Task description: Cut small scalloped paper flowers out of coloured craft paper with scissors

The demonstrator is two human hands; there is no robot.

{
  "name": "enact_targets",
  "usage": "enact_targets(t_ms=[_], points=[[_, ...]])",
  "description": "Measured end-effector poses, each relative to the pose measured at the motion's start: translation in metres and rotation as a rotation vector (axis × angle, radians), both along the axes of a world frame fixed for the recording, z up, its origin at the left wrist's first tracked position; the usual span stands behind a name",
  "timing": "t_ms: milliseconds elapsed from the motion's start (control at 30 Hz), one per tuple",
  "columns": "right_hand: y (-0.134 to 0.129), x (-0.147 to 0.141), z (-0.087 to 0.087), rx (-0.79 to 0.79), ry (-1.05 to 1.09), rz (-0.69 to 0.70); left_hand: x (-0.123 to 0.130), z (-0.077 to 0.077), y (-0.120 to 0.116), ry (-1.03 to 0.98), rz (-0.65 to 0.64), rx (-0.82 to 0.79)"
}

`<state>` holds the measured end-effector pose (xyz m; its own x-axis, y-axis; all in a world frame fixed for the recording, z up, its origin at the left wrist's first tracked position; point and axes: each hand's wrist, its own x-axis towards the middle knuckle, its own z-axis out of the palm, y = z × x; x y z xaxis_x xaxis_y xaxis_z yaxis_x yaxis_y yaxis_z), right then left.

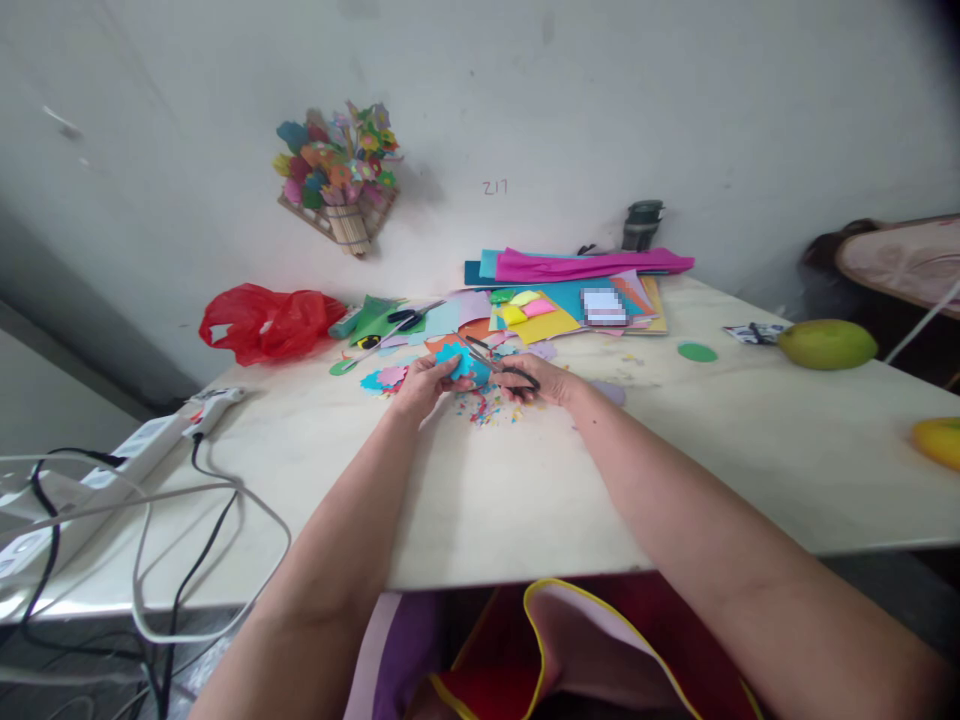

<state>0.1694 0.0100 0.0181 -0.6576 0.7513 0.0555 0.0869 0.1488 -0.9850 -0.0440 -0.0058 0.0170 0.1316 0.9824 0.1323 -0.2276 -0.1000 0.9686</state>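
Observation:
Pinched in my left hand (426, 385) is a piece of blue paper (454, 362) with a scalloped edge. My right hand (541, 378) grips a pair of black-handled scissors (517, 374), whose blades reach left toward the blue paper. Whether the blades touch the paper I cannot tell. Small coloured paper scraps (491, 407) lie scattered on the table just below my hands. Beside my left hand rest cut scalloped shapes, among them a pink one (391, 376) and a blue one (371, 382).
Behind my hands lie stacked coloured paper (559, 325), a magenta roll (592, 265) and a second pair of scissors (405, 318). A red plastic bag (266, 325) sits at back left. Power strips (97, 490) with loose cables occupy the left edge; a green mango (827, 344) lies right.

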Motion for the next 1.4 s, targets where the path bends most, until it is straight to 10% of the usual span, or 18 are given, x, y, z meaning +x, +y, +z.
enact_targets(t_ms=[1400], points=[[0.0045, -0.0035, -0.0053, 0.065, -0.048, -0.006, 0.0021, -0.0026, 0.003, -0.038, 0.078, 0.02]])
